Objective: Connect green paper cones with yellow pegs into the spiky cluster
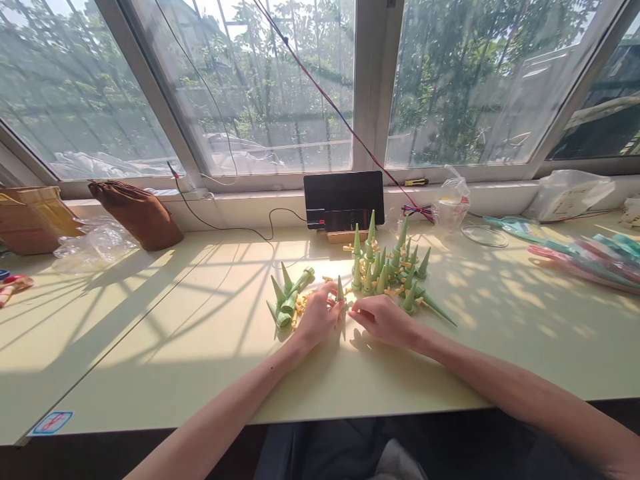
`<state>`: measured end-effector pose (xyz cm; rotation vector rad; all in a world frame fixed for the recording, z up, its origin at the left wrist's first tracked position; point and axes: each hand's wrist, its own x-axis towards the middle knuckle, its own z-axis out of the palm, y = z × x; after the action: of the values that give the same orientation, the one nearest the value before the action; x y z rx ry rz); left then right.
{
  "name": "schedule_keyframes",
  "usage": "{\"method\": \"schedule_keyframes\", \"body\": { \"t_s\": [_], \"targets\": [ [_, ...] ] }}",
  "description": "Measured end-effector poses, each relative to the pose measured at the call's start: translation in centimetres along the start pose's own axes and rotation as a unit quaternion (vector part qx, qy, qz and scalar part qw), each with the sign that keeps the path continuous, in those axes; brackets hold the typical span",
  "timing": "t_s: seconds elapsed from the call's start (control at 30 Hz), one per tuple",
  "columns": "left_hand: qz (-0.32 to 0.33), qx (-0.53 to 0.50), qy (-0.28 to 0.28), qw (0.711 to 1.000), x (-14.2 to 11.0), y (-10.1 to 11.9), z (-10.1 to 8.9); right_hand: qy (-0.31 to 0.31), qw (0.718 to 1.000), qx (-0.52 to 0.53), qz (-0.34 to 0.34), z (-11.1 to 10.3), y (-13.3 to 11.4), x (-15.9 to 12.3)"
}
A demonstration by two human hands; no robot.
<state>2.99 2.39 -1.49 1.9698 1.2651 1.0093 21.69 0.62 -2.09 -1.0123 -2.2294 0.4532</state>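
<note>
Metal-framed windows [450,87] span the far side of the room, with barred foliage beyond and sunlight entering. Below them runs a pale yellow-green table [200,380], crossed by a slanting seam on the left and marked by window-bar shadows and dappled light.

At the far left stand a cardboard box [30,220] and a brown drawstring pouch [143,217], crumpled clear plastic [93,243] between them. Plastic-wrapped packets [590,260], pink and teal, lie at the right. A black tablet [343,193] leans upright at the far middle on a wooden stand [346,237]; a black cable [225,228] runs leftward from it. A yellow-and-black screwdriver [416,182] rests on the sill.

Green pointed cones [373,277] stand clustered at the table's middle, right of the hands; several others lie or stand to the left, beside small yellow pieces [301,307]. The left hand [320,312] pinches one green cone [340,290], tip up. The right hand [383,319] is just beside it, fingers drawn together; whether they grip anything cannot be told. A blue-edged sticker [53,423] marks the near left edge.
</note>
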Motion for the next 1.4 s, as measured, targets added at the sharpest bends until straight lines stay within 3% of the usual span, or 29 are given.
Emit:
{"method": "schedule_keyframes", "body": {
  "t_s": [0.43,0.9,1.0,1.13,1.3,1.4],
  "targets": [
    [0.045,0.171,0.037,0.983,0.8,-0.1,-0.3,-0.021,0.999,-0.024,-0.022,0.3,-0.4,0.1],
    [0.037,0.142,0.037,0.989,4.8,0.1,2.5,-0.034,0.999,-0.032,-0.02,0.6,-0.3,0.0],
    [0.031,0.143,0.032,0.989,4.3,0.0,1.8,-0.032,0.999,-0.03,-0.02,0.7,-0.2,0.0],
    [0.02,0.181,0.032,0.983,3.6,-0.2,-0.6,-0.039,0.999,-0.03,-0.02,0.6,-0.3,0.0],
    [0.005,0.359,0.042,0.932,3.5,-0.7,-3.5,-0.048,0.998,-0.039,-0.02,0.4,-0.6,0.1],
    [-0.007,0.389,0.043,0.92,3.3,-1.4,-4.0,-0.052,0.998,-0.043,-0.018,0.3,-0.5,0.0]
  ]
}}
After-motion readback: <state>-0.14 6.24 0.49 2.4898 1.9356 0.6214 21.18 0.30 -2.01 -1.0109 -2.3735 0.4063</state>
